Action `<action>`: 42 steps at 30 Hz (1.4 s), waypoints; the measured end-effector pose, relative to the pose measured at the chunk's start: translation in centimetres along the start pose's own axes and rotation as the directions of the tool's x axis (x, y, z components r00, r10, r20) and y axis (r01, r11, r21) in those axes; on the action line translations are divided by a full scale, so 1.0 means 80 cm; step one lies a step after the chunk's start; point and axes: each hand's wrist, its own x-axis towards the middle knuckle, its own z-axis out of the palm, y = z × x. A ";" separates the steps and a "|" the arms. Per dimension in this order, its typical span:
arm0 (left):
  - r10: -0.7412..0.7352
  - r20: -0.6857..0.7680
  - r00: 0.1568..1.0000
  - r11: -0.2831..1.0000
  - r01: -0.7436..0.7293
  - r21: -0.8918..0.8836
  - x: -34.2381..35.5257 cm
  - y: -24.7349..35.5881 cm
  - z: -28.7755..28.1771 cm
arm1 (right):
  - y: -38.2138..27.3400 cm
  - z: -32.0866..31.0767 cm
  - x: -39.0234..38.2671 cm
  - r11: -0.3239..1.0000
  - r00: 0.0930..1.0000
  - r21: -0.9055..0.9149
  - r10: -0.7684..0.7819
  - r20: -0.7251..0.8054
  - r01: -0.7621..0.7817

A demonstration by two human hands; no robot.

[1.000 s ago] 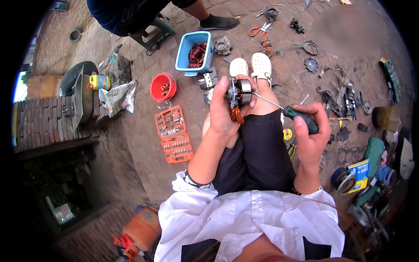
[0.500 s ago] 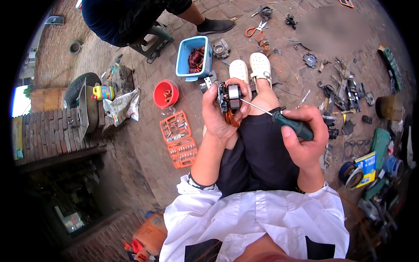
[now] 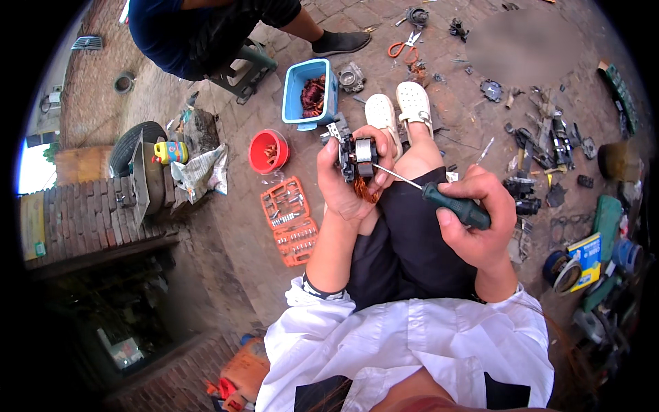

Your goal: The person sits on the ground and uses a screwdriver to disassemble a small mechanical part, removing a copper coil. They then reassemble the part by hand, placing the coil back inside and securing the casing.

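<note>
The brick-paved floor [image 3: 247, 275] carries everything here: a second person [image 3: 206, 27] sits on a low stool at the top, a tyre [image 3: 134, 141] leans by a brick wall on the left, and tools lie scattered to the right. Nearer in sit a blue tub [image 3: 296, 93] of copper coils, an open orange socket set [image 3: 288, 220] and a red bowl [image 3: 268, 151], all well apart from the work. The seated person's left hand [image 3: 343, 185] is raised over the knees with its fingers [image 3: 384, 147] closed around a small motor stator [image 3: 360, 159], copper winding hanging from its underside, thumb on the near side and the fingers wrapped over the top. The right hand [image 3: 480, 220] sits lower and to the right, forearm coming up from the white sleeve, its fingers gripping the green handle of a screwdriver [image 3: 453, 206] whose thin shaft angles up-left so that the tip meets the stator's side. To do this prying or turning well, I would judge that the left hand should brace the stator firmly against the thigh, the tip should stay clear of the winding and of the left thumb, and force should run along the shaft, not sideways.
</note>
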 end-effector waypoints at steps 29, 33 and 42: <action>0.102 0.009 0.995 0.990 -0.103 0.098 -0.010 0.004 -0.007 | -0.031 0.018 0.001 1.000 0.997 0.011 0.020 0.078 -0.021; 0.125 -0.014 0.992 0.992 -0.125 0.035 -0.008 0.002 -0.010 | -0.037 0.026 -0.003 0.996 0.996 -0.086 -0.024 0.089 0.031; 0.178 -0.117 0.977 0.984 -0.178 0.014 -0.007 0.003 -0.003 | -0.035 0.053 -0.013 0.979 0.995 -0.183 -0.097 -0.018 0.093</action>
